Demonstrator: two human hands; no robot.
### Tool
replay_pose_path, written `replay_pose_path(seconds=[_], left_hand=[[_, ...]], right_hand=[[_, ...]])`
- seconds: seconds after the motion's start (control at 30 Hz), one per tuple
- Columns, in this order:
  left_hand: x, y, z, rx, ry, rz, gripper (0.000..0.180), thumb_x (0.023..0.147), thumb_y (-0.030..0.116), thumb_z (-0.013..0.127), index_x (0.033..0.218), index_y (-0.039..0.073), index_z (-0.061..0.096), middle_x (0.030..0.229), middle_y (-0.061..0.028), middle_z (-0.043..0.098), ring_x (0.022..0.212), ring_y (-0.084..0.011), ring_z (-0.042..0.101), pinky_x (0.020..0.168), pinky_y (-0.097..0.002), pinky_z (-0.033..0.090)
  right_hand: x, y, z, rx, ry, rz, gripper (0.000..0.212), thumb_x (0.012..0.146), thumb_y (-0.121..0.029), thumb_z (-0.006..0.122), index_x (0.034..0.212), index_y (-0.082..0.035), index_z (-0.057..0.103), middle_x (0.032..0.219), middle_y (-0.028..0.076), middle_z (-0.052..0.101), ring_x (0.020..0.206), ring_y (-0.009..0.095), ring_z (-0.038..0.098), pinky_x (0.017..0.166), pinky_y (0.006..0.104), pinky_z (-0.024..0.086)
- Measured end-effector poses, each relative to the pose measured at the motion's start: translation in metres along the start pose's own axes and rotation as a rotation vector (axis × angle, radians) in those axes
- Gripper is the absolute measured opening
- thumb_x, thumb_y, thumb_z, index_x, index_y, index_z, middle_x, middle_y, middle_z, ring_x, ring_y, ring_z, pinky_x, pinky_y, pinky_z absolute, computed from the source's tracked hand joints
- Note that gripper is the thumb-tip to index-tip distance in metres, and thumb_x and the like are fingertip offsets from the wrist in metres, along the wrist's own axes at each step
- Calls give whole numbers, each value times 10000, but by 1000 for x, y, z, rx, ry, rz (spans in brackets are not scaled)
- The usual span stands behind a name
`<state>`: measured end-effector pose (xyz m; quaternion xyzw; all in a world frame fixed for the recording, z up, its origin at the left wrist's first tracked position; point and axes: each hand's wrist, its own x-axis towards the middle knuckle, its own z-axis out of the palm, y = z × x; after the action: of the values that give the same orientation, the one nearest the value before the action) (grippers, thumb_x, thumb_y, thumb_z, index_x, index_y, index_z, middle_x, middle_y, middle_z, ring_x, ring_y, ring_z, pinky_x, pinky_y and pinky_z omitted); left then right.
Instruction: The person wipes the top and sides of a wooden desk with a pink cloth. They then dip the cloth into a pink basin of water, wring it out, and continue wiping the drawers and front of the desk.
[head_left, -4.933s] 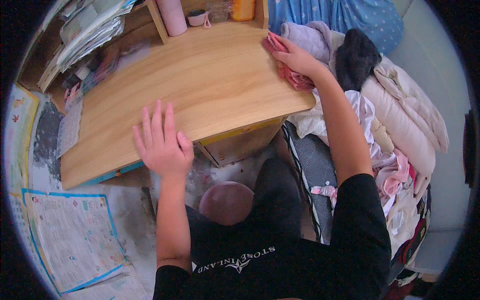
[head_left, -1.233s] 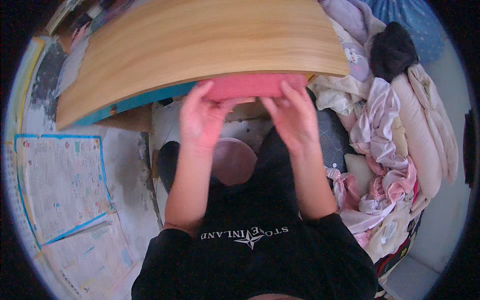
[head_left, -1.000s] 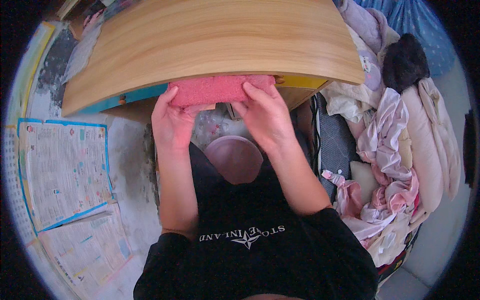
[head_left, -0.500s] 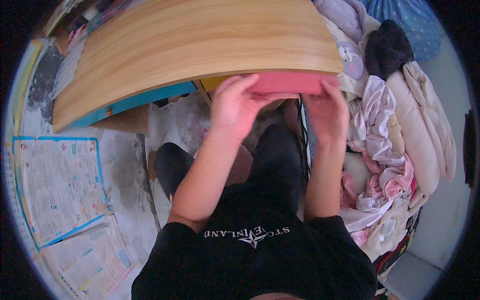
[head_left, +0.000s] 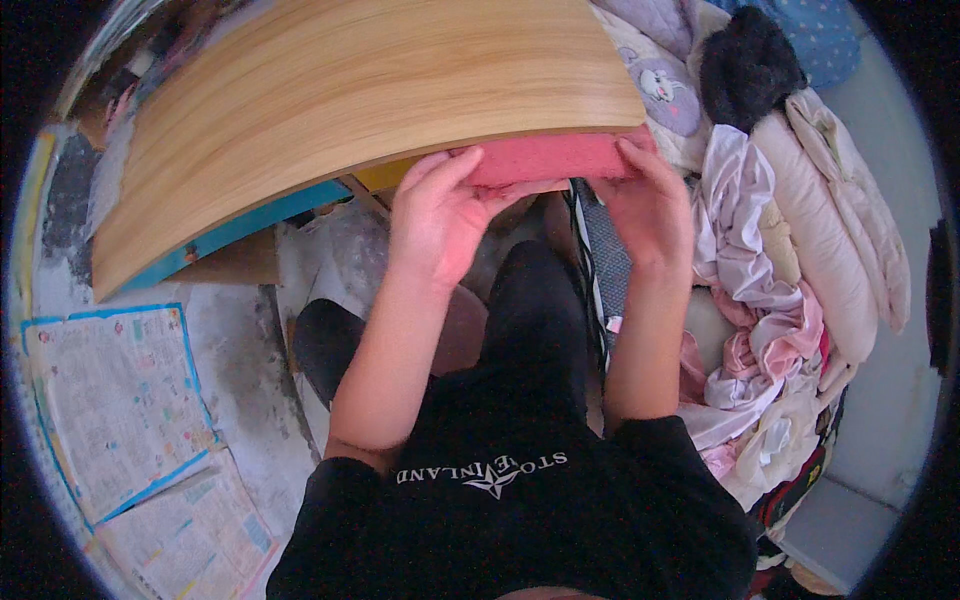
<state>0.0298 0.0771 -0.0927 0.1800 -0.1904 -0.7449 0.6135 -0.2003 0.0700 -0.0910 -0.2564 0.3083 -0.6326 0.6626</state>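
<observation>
Lower left of the frame: printed sheets [head_left: 115, 400] with blue borders, flat on the floor [head_left: 240, 340].

Upper left to upper centre: a wooden desk [head_left: 340, 100], its near edge curving across the frame, with a teal strip [head_left: 240, 232] under that edge at the left.

Centre, just below the desk edge: the left hand [head_left: 440, 215], fingers curled up and closed on the left end of a pink cloth [head_left: 545, 160]. Held flat and stretched between both hands, right against the underside of the desk edge, at upper centre of the frame.

Right of centre: the right hand [head_left: 650, 200], fingers closed over the cloth's right end, thumb side toward the middle.

Below the hands: both bare forearms running down to a black shirt [head_left: 520, 500] at the lower edge, with dark trousers [head_left: 535, 320] between them.

Right of the frame: a heap of clothes [head_left: 780, 300], pale pink, cream and white, with a black fuzzy piece [head_left: 750, 60] on top at upper right and a lilac piece [head_left: 665, 85] beside the desk corner. Well apart from the cloth, save the lilac piece, which lies near its right end.
</observation>
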Motion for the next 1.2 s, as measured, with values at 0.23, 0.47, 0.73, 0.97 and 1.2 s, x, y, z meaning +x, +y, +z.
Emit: replay_pose_path(seconds=[0.23, 0.47, 0.73, 0.97, 1.2], left_hand=[[-19, 31, -25, 88, 23, 60, 279, 1030, 67, 537, 1249, -82, 627, 1268, -245, 695, 1193, -426, 684, 1002, -664, 577], [-64, 105, -56, 156, 81, 179, 326, 1001, 87, 564, 1293, -47, 620, 1287, -229, 701, 1202, -412, 684, 983, -673, 576], [-89, 170, -96, 240, 132, 279, 437, 984, 127, 566, 1365, -87, 552, 1322, -241, 677, 1199, -429, 682, 900, -675, 600], [-79, 149, -90, 188, 102, 212, 401, 986, 94, 564, 1349, -76, 565, 1343, -244, 661, 1214, -442, 670, 919, -702, 593], [-24, 64, -35, 186, 48, 63, 338, 1008, 70, 556, 1313, -72, 593, 1322, -245, 666, 1232, -465, 651, 948, -751, 559]], right_hand=[[-9, 30, 23, 63, -72, 67, 335, 1005, -81, 658, 1336, -63, 611, 1260, 77, 712, 1168, 243, 695, 1000, 470, 589], [-16, 87, 90, 61, -143, 197, 391, 997, -66, 682, 1372, -38, 573, 1286, 93, 690, 1183, 265, 691, 1020, 477, 581], [-17, 151, 150, 120, -274, 295, 337, 1007, -112, 695, 1330, -63, 613, 1286, 79, 698, 1182, 232, 678, 1055, 460, 535], [-10, 127, 123, 31, -156, 300, 289, 1018, -102, 677, 1291, -12, 650, 1243, 112, 715, 1169, 240, 687, 1047, 460, 547], [-1, 45, 42, -46, -39, 105, 334, 1014, -74, 652, 1343, -31, 608, 1304, 101, 685, 1206, 241, 668, 1055, 474, 530]])
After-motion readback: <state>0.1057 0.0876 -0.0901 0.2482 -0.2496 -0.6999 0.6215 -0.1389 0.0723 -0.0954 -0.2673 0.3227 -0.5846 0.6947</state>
